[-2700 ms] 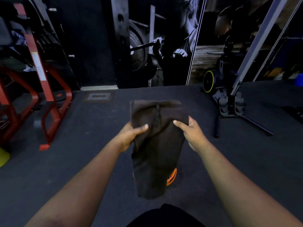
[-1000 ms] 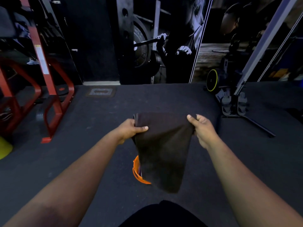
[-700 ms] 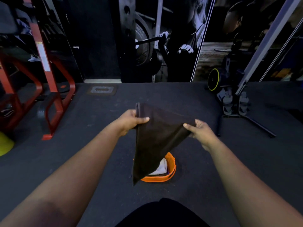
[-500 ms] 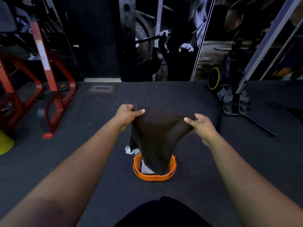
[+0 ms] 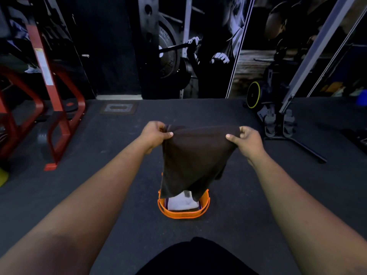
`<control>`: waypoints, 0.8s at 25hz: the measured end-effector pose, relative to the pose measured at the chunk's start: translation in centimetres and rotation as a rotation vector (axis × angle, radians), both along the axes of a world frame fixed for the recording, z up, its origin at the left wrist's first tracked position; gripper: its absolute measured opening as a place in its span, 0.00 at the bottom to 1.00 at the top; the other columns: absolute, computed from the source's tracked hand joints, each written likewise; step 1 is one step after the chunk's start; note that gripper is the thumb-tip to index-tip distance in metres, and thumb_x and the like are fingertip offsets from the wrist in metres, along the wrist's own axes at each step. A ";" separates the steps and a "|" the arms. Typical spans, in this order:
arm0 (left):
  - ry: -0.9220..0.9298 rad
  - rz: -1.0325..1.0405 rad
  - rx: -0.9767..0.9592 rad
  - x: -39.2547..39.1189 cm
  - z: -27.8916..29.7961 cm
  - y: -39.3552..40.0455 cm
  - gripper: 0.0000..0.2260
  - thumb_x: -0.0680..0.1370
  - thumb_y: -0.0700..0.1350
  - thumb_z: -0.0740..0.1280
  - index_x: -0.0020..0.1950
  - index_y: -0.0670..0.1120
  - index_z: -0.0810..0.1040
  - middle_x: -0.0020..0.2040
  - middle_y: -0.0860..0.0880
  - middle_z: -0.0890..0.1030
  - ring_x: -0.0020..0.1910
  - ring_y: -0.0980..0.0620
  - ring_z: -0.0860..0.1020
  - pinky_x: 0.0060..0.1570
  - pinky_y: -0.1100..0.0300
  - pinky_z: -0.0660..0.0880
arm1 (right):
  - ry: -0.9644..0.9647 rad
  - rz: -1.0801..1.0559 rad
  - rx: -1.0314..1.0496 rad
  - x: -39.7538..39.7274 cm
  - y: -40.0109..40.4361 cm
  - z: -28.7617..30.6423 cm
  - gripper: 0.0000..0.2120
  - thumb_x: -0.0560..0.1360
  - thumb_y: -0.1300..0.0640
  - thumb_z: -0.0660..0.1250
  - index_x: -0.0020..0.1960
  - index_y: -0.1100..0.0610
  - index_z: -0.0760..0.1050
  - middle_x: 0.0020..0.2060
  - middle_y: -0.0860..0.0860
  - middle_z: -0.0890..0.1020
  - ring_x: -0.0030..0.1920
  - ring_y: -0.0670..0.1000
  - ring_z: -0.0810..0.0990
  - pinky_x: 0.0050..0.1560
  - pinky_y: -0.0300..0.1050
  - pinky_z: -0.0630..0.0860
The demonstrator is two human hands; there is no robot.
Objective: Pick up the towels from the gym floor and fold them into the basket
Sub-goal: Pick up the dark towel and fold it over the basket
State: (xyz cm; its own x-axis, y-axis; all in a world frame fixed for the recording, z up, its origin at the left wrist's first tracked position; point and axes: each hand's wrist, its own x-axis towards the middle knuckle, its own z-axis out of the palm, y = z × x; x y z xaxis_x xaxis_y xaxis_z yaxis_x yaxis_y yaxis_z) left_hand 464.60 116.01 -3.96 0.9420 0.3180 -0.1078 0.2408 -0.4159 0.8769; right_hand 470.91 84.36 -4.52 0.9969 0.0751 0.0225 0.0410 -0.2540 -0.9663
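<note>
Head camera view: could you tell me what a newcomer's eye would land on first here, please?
First, the dark towel at centre, stretched by its top edge between the left hand and the right hand. Directly below it the orange basket stands out against the dark gym floor, with a white towel inside. At far left, a red steel frame catches the eye.

Dim gym lighting, wide-angle edge distortion, soft focus

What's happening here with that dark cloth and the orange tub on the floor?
A person is tidying gym towels. Their left hand and right hand pinch the top corners of a dark towel, hanging it above an orange basket on the gym floor. A folded white towel already lies inside.
</note>
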 end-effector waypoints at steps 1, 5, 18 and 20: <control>-0.012 0.039 0.064 0.4 0.1 -0.1 0.04 0.77 0.44 0.76 0.48 0.45 0.84 0.46 0.43 0.86 0.47 0.44 0.85 0.52 0.45 0.83 | -0.022 -0.047 -0.022 0.1 0.2 0.2 0.12 0.72 0.61 0.79 0.52 0.63 0.80 0.44 0.52 0.87 0.43 0.47 0.86 0.46 0.40 0.82; -0.095 0.122 -0.167 1.5 0.8 -1.1 0.02 0.78 0.40 0.74 0.46 0.45 0.82 0.47 0.46 0.86 0.47 0.47 0.84 0.52 0.52 0.81 | 0.064 -0.141 0.211 -0.2 0.4 0.8 0.09 0.75 0.64 0.76 0.46 0.55 0.76 0.40 0.50 0.85 0.40 0.45 0.84 0.41 0.38 0.81; -0.216 0.094 -0.075 1.0 2.2 -0.5 0.22 0.74 0.39 0.78 0.65 0.51 0.78 0.54 0.47 0.83 0.54 0.48 0.83 0.55 0.47 0.83 | -0.098 -0.027 0.002 1.0 -0.5 1.5 0.17 0.77 0.68 0.71 0.64 0.56 0.79 0.47 0.49 0.81 0.49 0.48 0.83 0.47 0.35 0.79; -0.109 -0.009 0.226 1.0 2.9 -0.2 0.22 0.73 0.41 0.79 0.66 0.50 0.80 0.57 0.48 0.83 0.57 0.48 0.82 0.60 0.47 0.81 | -0.154 -0.023 -0.162 1.3 -0.6 1.5 0.18 0.77 0.67 0.72 0.65 0.56 0.80 0.48 0.45 0.80 0.54 0.49 0.82 0.56 0.39 0.79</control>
